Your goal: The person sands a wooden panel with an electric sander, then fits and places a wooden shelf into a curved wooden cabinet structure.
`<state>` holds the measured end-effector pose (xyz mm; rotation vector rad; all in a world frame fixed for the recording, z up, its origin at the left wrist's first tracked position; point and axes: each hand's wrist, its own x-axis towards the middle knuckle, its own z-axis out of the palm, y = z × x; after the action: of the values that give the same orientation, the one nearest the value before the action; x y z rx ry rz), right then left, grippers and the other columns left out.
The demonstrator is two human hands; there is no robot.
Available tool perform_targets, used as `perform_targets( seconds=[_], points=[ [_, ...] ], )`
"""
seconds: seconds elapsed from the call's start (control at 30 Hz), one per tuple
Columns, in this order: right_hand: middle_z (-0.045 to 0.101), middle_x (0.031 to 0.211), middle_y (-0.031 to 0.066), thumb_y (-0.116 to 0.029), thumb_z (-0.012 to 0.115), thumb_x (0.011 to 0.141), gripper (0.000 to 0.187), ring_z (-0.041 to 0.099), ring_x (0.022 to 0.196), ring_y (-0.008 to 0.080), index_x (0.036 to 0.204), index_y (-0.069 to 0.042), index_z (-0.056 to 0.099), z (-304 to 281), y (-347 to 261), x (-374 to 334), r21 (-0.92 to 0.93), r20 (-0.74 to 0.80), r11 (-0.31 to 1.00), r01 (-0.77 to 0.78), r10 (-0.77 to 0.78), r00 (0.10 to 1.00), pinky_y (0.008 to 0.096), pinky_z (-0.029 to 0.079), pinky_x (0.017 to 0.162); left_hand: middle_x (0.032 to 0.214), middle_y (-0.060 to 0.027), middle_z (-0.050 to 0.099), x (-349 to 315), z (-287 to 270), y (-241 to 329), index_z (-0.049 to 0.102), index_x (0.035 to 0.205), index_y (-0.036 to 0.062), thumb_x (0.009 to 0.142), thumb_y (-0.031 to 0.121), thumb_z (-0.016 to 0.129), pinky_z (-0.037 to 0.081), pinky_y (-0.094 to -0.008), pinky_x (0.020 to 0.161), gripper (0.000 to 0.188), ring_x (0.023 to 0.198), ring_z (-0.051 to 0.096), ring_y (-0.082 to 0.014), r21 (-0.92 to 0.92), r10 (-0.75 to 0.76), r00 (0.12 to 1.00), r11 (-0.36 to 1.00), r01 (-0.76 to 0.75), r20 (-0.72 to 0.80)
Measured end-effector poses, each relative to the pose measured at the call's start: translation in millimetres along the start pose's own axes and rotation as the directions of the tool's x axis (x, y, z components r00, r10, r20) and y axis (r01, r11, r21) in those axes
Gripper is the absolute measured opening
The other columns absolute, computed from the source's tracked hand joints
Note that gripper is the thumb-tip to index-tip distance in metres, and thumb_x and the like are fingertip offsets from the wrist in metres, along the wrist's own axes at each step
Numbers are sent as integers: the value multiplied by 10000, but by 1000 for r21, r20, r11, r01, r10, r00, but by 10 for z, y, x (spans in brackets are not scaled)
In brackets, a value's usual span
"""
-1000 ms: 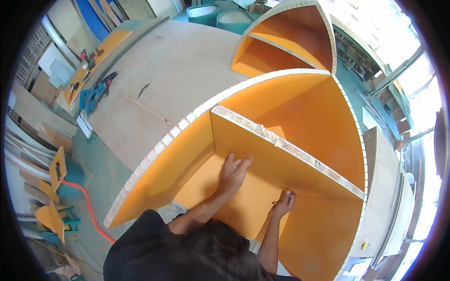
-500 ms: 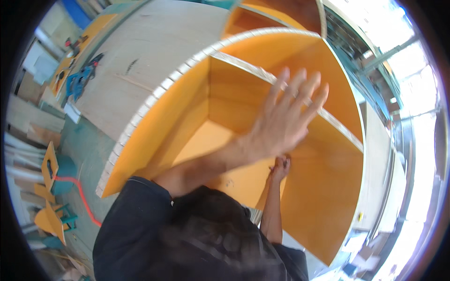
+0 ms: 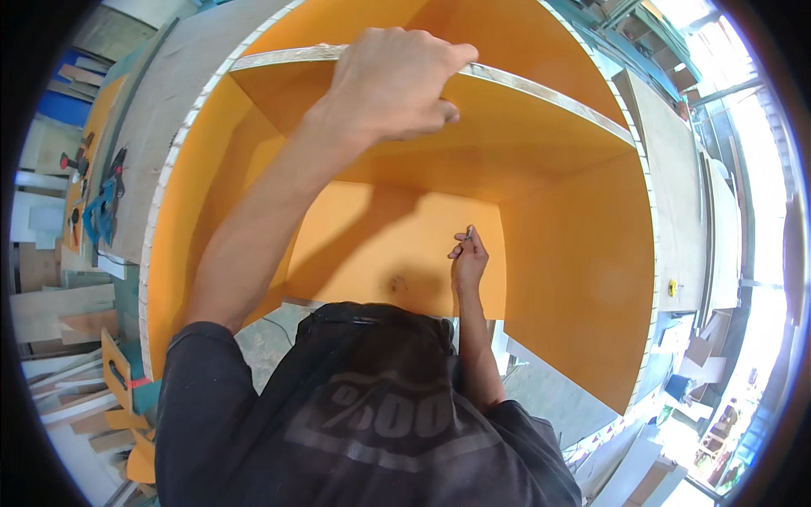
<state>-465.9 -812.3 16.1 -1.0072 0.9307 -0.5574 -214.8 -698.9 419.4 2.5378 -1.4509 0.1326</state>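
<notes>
Before me stands an orange-yellow cabinet with curved sides and pale trimmed edges. A divider board with a rough, whitish edge runs across it. My left hand is on that edge, fingers bent over the top and thumb on the near side; the fingertips are hidden behind the board. Lower down, inside the cabinet's opening, my right hand pinches a small slim metallic piece, too small to name. Its other fingers are half curled, and it appears apart from the cabinet walls.
On a grey workbench at the left lie a blue power tool and a red-and-black tool. Boards and offcuts pile up at the lower left. A pale panel with a small yellow item is at the right.
My left hand, spread open over the divider before, has come down and closed on its edge. The view has shifted, and my right hand now shows further from the cabinet's right wall.
</notes>
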Motion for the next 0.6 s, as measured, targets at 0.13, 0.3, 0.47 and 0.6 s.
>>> perform_targets(
  seconds=[0.13, 0.3, 0.47, 0.6],
  points=[
    [696, 1074, 117, -41, 540, 1062, 294, 653, 731, 146, 1327, 44, 637, 137, -31, -204, 15, 51, 994, 106, -107, 993, 307, 592, 658, 865, -109, 716, -112, 98, -107, 660, 1071, 94, 768, 274, 890, 510, -489, 692, 420, 832, 699, -352, -42, -2, 979, 999, -7, -206],
    [693, 1117, 134, -22, 515, 1058, 297, 681, 786, 173, 1327, 64, 605, -22, -185, 70, 43, 53, 998, 46, -48, 997, 316, 594, 687, 830, -99, 695, -41, 105, 10, 642, 1040, 86, 753, 271, 910, 491, -484, 680, 435, 797, 678, -348, -40, -21, 988, 999, 16, -153],
    [650, 1197, 133, 46, 496, 1009, 336, 644, 755, 140, 1319, 22, 624, 57, -314, 151, 36, 65, 996, 80, -83, 994, 285, 562, 635, 815, -92, 689, -85, 132, -40, 637, 1013, 85, 736, 285, 924, 487, -481, 674, 446, 789, 673, -350, -39, -15, 975, 999, 7, -223],
    [660, 1202, 176, 33, 492, 1020, 361, 631, 705, 156, 1376, -26, 489, 2, -320, 186, -37, 117, 995, 96, -91, 989, 296, 547, 596, 809, -87, 690, -48, 146, -41, 643, 1013, 96, 723, 288, 929, 486, -479, 668, 449, 784, 672, -348, -62, -11, 980, 998, -1, -200]
  ],
)
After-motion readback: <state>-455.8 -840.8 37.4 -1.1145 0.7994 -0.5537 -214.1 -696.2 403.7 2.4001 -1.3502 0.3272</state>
